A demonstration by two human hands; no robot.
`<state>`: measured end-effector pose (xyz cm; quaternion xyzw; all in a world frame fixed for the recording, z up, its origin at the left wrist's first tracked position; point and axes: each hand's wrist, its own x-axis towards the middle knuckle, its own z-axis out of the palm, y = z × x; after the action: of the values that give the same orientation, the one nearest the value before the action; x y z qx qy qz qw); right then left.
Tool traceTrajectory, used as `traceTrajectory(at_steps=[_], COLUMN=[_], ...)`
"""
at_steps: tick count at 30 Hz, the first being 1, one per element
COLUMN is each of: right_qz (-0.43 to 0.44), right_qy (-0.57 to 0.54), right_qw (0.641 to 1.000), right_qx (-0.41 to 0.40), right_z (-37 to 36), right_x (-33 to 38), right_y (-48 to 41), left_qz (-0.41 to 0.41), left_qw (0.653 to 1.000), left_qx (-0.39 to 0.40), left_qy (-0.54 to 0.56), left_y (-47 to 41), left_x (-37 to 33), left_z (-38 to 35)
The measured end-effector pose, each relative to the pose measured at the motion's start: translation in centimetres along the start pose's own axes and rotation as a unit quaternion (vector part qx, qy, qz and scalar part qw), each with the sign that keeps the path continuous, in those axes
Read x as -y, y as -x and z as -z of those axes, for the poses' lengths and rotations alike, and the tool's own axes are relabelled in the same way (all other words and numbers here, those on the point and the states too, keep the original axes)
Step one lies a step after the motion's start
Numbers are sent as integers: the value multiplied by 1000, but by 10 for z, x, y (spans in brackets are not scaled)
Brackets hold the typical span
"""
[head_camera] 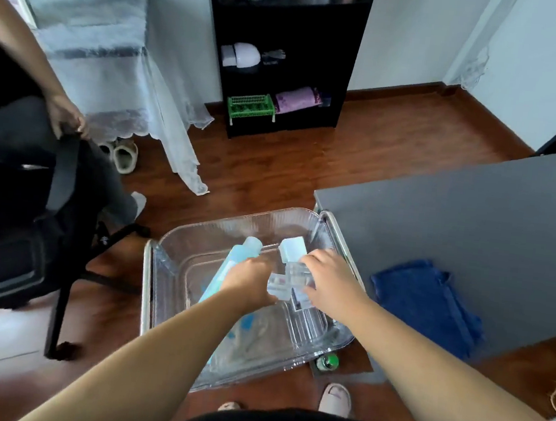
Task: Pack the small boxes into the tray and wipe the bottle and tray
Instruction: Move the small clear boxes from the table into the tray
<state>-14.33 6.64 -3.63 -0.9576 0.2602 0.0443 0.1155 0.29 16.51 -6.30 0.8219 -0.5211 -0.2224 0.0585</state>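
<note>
Curled fingers and thumb of the right hand (pixel 331 280) pinch a small clear box (pixel 299 273) over the middle of the clear tray (pixel 206 237). The left hand (pixel 249 279) touches a second clear box (pixel 277 286) just beside it, but its fingers are hidden under its back, so I cannot tell whether it grips. A pale blue box (pixel 293 251) stands behind them, and the blue bottle (pixel 235 264) lies slanted along the tray's left half, touching the left hand.

The boxes look slick and the two hands crowd one spot, so a box could slip or knock its neighbour askew. A nudge from the left wrist could also roll the bottle. The tray sits on a narrow metal stand (pixel 146 286) and seems to overhang it, so a hard push down might tip it.

Both forearms reach forward and converge, palms down, wrists low inside the tray. The blue cloth (pixel 423 305) lies apart on the dark table (pixel 471 229).
</note>
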Motion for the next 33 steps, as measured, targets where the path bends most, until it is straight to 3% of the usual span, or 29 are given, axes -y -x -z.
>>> traceTrajectory(at_steps=[6, 13, 21, 33], right_qz=[-42, -54, -61, -62], right_qy=[-11, -11, 13, -17], right_qw=[994, 980, 976, 968], right_qx=[98, 193, 209, 241], right_z=[-44, -72, -77, -76], right_x=[-4, -10, -21, -21], right_y=[5, -3, -8, -5], left_qz=[25, 47, 79, 154], left_qw=[997, 992, 987, 950], left_qx=[73, 107, 90, 76], left_qy=[26, 37, 109, 261], left_y=[5, 3, -5, -8], left_x=[11, 2, -15, -19], left_z=[-67, -111, -128, -129])
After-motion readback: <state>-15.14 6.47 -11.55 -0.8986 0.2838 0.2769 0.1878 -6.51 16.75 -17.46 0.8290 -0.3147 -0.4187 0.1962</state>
